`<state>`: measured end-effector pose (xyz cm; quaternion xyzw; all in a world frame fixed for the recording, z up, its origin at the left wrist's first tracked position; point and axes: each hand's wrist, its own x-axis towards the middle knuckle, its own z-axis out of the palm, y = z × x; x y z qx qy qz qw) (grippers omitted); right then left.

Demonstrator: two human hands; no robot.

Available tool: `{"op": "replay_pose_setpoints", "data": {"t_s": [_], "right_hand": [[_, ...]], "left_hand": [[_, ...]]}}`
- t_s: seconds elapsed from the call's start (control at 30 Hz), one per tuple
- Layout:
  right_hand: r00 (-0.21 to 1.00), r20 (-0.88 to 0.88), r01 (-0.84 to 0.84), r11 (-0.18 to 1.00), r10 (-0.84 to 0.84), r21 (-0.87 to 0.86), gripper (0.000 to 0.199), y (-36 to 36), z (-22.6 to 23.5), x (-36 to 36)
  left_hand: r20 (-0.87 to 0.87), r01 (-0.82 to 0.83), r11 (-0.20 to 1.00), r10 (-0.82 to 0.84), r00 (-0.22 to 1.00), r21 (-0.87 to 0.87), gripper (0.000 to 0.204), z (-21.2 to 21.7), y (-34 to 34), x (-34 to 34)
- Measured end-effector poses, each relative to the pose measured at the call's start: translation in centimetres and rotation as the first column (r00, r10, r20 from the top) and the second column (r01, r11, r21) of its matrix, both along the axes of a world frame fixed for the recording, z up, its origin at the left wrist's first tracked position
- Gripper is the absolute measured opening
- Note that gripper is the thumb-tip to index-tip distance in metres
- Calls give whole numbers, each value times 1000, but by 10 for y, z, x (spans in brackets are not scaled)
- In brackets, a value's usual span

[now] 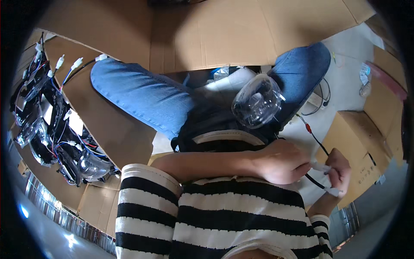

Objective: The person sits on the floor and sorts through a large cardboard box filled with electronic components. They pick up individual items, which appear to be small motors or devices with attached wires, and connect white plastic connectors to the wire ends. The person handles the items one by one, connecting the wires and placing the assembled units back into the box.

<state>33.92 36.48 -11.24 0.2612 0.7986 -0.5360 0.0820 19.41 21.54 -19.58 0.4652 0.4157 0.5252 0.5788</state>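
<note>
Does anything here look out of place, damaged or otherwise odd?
Nothing stands out. Both hands, left hand and right hand, work a black cable with white connectors; a clear lens housing rests on the lap, seemingly intact.

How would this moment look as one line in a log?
left hand: on black cable | right hand: holding white connector | clear lamp housing: on lap

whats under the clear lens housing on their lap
The clear lens housing rests on a black assembly lying across the jeans. A black cable runs from there to both hands. The contact spot beneath the housing is hidden.
</note>
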Motion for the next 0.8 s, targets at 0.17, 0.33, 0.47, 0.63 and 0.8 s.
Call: {"op": "replay_pose_setpoints", "data": {"t_s": [0.17, 0.33, 0.47, 0.63, 0.8], "right_hand": [[961, -214, 175, 985, -172, -6, 18, -2, -5, -15], [963, -270, -2, 999, -10, -45, 6, -11, -19, -41], [951, -289, -144, 985, 109, -100, 5, -16, -9, -59], [910, -348, -275, 956, 224, -105, 3, -12, -18, -60], [906, -358, -289, 948, 227, -131, 4, -7, -27, -63]], "left_hand": [[77, -296, 933, 316, 946, -204, 13, 38, -45, -80], [-311, -553, 812, 485, 818, -189, 18, 135, -136, -133], [-911, -939, 264, 398, -103, 222, 33, 222, -265, -156], [-942, -933, -139, 4, -335, 331, 37, 313, -361, -195], [-345, -769, 569, -687, -639, 291, 35, 228, -327, -250]]}}
